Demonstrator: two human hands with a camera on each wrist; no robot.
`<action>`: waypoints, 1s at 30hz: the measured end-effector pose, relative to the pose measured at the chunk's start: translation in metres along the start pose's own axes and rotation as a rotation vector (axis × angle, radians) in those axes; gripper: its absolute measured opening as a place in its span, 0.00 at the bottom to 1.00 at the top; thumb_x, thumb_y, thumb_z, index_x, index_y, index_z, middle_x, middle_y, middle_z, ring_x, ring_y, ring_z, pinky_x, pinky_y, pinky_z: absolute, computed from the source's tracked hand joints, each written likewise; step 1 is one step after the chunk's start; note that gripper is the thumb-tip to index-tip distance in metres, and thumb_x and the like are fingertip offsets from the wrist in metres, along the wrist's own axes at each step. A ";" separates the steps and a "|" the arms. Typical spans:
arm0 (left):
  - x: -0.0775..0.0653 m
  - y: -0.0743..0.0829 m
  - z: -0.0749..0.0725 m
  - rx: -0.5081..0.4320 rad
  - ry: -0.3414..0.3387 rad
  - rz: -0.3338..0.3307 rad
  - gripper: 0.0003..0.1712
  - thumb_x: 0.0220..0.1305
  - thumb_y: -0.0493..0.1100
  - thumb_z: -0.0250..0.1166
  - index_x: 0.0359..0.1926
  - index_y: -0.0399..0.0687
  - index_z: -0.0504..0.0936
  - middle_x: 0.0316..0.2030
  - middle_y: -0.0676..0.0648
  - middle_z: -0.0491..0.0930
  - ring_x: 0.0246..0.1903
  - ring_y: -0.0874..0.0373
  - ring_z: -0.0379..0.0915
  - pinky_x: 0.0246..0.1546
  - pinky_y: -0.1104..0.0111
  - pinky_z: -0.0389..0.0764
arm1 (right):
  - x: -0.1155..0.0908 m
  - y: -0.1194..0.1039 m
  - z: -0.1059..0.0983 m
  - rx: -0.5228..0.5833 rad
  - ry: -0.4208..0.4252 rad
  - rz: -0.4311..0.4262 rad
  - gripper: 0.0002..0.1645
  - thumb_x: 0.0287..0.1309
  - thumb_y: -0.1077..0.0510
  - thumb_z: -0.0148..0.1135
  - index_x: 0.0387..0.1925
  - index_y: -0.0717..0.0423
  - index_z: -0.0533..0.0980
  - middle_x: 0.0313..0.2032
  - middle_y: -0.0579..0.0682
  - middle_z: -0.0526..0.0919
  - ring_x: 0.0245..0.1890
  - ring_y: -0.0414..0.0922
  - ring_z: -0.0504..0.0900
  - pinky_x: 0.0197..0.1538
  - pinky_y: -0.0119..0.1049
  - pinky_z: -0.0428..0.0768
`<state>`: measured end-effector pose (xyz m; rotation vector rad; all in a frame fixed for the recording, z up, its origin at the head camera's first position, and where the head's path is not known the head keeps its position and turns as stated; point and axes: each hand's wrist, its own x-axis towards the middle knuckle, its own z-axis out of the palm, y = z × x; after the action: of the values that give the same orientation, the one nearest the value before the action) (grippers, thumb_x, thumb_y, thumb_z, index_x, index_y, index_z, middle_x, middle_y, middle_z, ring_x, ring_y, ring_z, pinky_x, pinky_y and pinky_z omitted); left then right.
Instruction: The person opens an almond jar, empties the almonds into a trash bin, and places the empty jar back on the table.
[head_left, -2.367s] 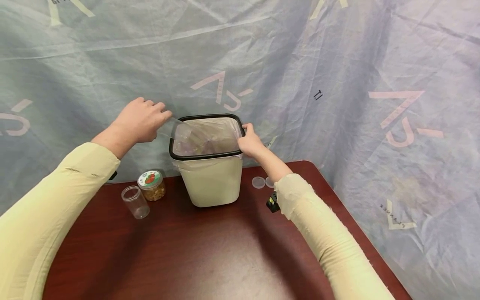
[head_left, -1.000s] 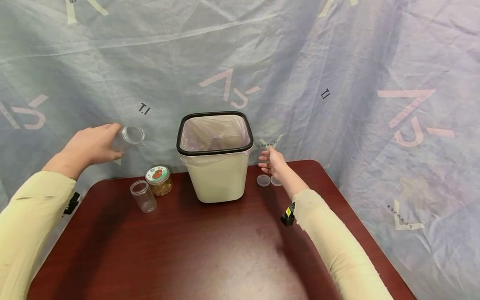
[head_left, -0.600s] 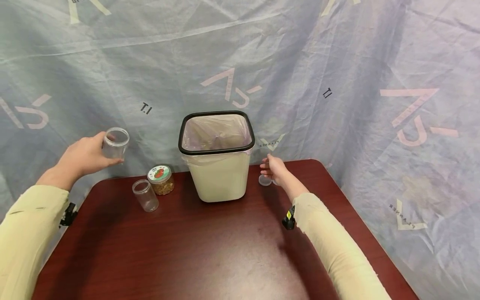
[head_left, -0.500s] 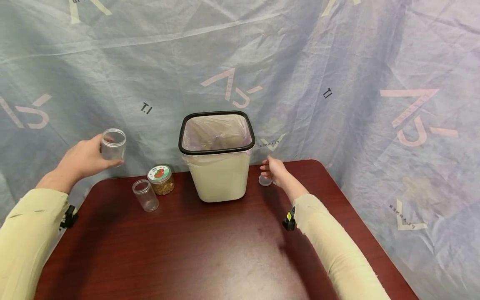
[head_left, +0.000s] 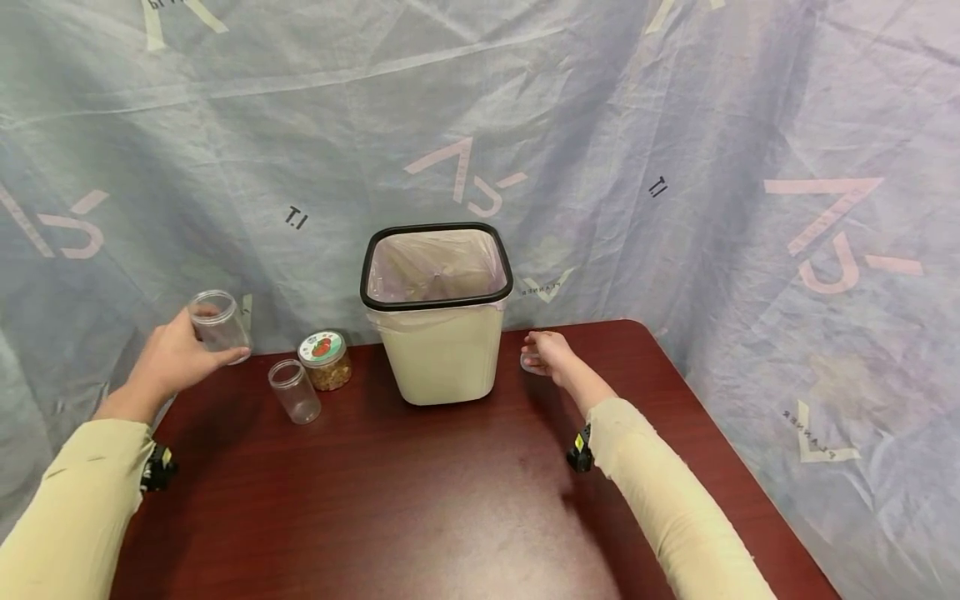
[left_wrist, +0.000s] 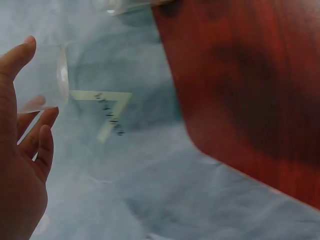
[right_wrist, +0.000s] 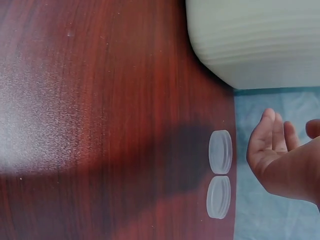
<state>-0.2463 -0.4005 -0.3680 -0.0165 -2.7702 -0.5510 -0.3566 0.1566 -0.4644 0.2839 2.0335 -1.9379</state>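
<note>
My left hand [head_left: 167, 362] grips a clear plastic jar [head_left: 227, 333], lidless and slightly tilted, above the table's back left corner. In the left wrist view, thumb and fingers go around its wall. A second clear jar [head_left: 300, 400] stands on the table to the right of that hand, beside a lidded jar of brown pieces [head_left: 330, 367] with a green and white label. My right hand [head_left: 553, 353], fingers loosely bent and holding nothing, hovers near the back edge. Two round translucent lids [right_wrist: 220, 152] lie side by side close to it; in the head view the hand partly hides them.
A cream trash bin [head_left: 442, 354] with a black rim and a clear liner stands on the table at the back, between my hands. The dark red table [head_left: 420, 483] has its back edge against a grey-blue cloth backdrop [head_left: 337, 125].
My left hand brought its jar from over the bin to the left, turned its mouth upward and lowered it. My right hand left the bin's rim and came down toward the lids.
</note>
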 end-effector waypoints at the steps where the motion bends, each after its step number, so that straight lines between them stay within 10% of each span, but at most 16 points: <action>1: -0.002 -0.002 0.003 -0.010 0.002 -0.012 0.51 0.43 0.64 0.77 0.59 0.40 0.66 0.37 0.32 0.78 0.35 0.37 0.75 0.29 0.53 0.71 | 0.000 0.001 0.000 -0.001 -0.003 0.002 0.19 0.74 0.54 0.42 0.56 0.62 0.69 0.39 0.53 0.79 0.32 0.46 0.80 0.58 0.52 0.72; 16: -0.027 -0.029 0.035 -0.067 0.022 -0.069 0.49 0.41 0.62 0.79 0.55 0.34 0.69 0.40 0.29 0.79 0.44 0.27 0.71 0.40 0.41 0.70 | -0.003 0.014 0.002 -0.032 -0.034 0.032 0.23 0.74 0.55 0.43 0.62 0.63 0.66 0.53 0.60 0.75 0.45 0.53 0.80 0.55 0.49 0.74; 30: -0.043 -0.042 0.056 -0.095 0.028 -0.083 0.44 0.45 0.58 0.78 0.52 0.33 0.71 0.39 0.31 0.79 0.44 0.29 0.72 0.40 0.41 0.70 | -0.002 0.033 0.005 -0.039 -0.057 0.066 0.23 0.75 0.55 0.40 0.64 0.62 0.63 0.52 0.60 0.75 0.32 0.46 0.79 0.48 0.46 0.76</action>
<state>-0.2252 -0.4166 -0.4463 0.0843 -2.7248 -0.6978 -0.3424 0.1542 -0.4946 0.2798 1.9983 -1.8442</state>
